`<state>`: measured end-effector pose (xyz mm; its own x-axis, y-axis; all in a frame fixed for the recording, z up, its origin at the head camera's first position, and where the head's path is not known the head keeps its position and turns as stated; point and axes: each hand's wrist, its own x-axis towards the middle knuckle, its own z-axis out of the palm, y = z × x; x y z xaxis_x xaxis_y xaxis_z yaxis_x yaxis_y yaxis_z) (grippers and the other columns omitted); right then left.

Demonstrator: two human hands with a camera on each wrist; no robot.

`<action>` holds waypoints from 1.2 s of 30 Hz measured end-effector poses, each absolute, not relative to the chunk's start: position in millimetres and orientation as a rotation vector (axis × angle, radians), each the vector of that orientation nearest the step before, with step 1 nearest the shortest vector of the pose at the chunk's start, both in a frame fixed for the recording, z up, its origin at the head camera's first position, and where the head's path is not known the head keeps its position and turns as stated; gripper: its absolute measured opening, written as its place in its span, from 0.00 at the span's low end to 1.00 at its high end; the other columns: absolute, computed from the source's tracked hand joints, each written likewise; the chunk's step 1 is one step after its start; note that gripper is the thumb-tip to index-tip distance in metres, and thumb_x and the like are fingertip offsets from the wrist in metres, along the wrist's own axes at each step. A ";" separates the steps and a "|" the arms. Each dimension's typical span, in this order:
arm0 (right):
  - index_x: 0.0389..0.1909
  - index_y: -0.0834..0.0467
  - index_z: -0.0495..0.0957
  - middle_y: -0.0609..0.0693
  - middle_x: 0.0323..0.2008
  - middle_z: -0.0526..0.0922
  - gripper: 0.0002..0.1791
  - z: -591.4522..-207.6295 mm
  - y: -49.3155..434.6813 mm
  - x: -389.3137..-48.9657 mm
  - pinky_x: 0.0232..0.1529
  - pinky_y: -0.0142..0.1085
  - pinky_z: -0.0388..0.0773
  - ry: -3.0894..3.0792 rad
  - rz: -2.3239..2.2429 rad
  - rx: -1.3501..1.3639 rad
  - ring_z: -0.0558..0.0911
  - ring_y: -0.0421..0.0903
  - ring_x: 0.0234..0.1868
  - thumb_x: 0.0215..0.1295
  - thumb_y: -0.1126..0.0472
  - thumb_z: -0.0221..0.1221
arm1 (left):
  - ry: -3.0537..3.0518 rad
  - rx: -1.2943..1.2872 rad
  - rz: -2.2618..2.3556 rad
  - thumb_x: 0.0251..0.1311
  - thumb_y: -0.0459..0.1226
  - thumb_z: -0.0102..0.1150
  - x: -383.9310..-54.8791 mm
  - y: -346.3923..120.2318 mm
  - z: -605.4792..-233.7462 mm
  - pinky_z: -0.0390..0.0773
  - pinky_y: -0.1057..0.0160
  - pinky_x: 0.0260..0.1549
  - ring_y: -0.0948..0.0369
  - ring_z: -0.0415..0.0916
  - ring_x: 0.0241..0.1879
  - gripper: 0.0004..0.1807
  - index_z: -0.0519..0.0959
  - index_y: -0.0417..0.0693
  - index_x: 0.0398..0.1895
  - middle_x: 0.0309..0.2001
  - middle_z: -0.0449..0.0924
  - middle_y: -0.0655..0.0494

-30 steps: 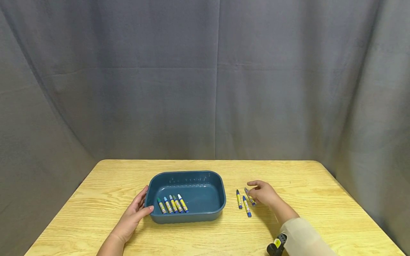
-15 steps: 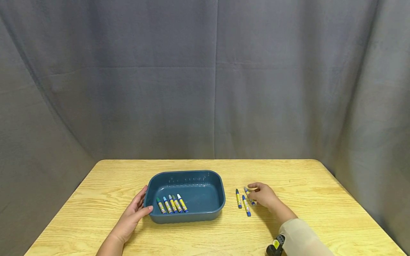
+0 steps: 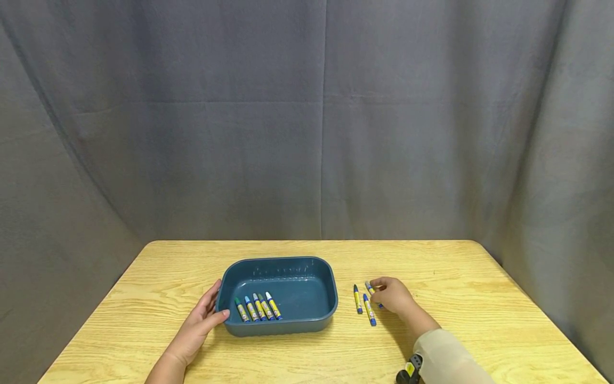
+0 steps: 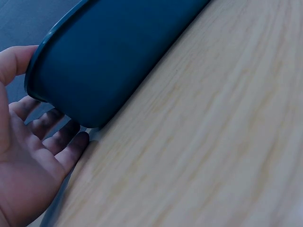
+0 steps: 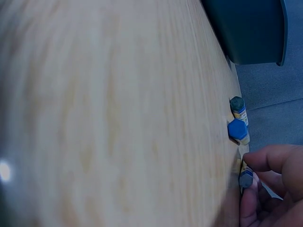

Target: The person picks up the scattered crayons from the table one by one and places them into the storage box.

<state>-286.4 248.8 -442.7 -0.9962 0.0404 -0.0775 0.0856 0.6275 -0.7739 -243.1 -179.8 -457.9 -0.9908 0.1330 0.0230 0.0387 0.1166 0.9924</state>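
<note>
A dark teal plastic basin (image 3: 288, 326) sits on the table, with several crayons (image 3: 274, 306) side by side in its near left part. My left hand (image 3: 194, 321) holds its left end, thumb over the rim and fingers along the outer wall (image 4: 109, 61). Right of the basin lie a dark-tipped crayon (image 3: 357, 300) and a blue crayon (image 3: 369, 310). Beside them my right hand (image 3: 394, 296) pinches a grey crayon (image 5: 245, 178) between thumb and fingertips, low at the tabletop. The hand hides part of that crayon in the head view.
The wooden table (image 3: 297, 362) has rounded far corners. Grey curtains (image 3: 316, 133) hang behind it and along both sides. A small black device (image 3: 410, 370) is at the right sleeve (image 3: 448, 357).
My right hand has dipped slightly and its fingers have drawn in on the grey crayon. The left hand and the basin hold their place.
</note>
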 end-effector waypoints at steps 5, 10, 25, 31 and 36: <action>0.57 0.69 0.75 0.61 0.42 0.77 0.24 -441.1 248.9 -285.8 0.32 0.35 0.76 2.767 -1.352 0.123 0.76 0.48 0.36 0.58 0.68 0.58 | 2.293 0.193 2.045 0.65 0.34 0.54 -242.2 -179.7 -457.9 0.62 0.86 0.51 0.88 0.59 0.55 0.43 0.45 0.46 0.79 0.78 0.46 0.42; 0.62 0.67 0.71 0.57 0.37 0.76 0.27 -440.7 249.6 -287.6 0.27 0.34 0.73 2.719 -1.454 0.132 0.73 0.45 0.28 0.59 0.68 0.56 | 2.293 0.193 2.044 0.65 0.35 0.54 -242.9 -179.5 -458.9 0.62 0.87 0.51 0.90 0.59 0.55 0.42 0.45 0.46 0.79 0.78 0.47 0.43; 0.68 0.63 0.67 0.50 0.34 0.72 0.27 -404.2 229.9 -292.9 0.30 0.36 0.71 2.515 -1.714 0.023 0.69 0.43 0.30 0.66 0.67 0.49 | 2.291 0.171 2.033 0.65 0.35 0.55 -243.7 -180.3 -458.9 0.61 0.86 0.52 0.89 0.59 0.55 0.43 0.45 0.48 0.79 0.78 0.47 0.43; 0.68 0.61 0.67 0.53 0.42 0.78 0.27 -390.6 214.2 -296.1 0.43 0.43 0.79 2.524 -1.698 -0.022 0.76 0.47 0.39 0.66 0.64 0.50 | 2.292 0.158 2.031 0.65 0.36 0.55 -243.5 -180.7 -457.7 0.61 0.86 0.52 0.88 0.58 0.55 0.43 0.45 0.48 0.79 0.78 0.47 0.44; 0.67 0.62 0.68 0.54 0.41 0.79 0.28 -382.9 197.6 -299.3 0.44 0.42 0.80 2.511 -1.711 -0.080 0.78 0.47 0.39 0.65 0.65 0.50 | 2.295 0.164 2.028 0.66 0.35 0.55 -244.5 -180.7 -458.0 0.62 0.86 0.52 0.89 0.59 0.55 0.42 0.46 0.48 0.79 0.78 0.48 0.44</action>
<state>-299.3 197.6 -382.9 -0.9934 -0.1009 -0.0546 0.0139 0.3665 -0.9303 -244.5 -180.7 -458.0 -0.9915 0.1293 0.0148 0.0305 0.1207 0.9922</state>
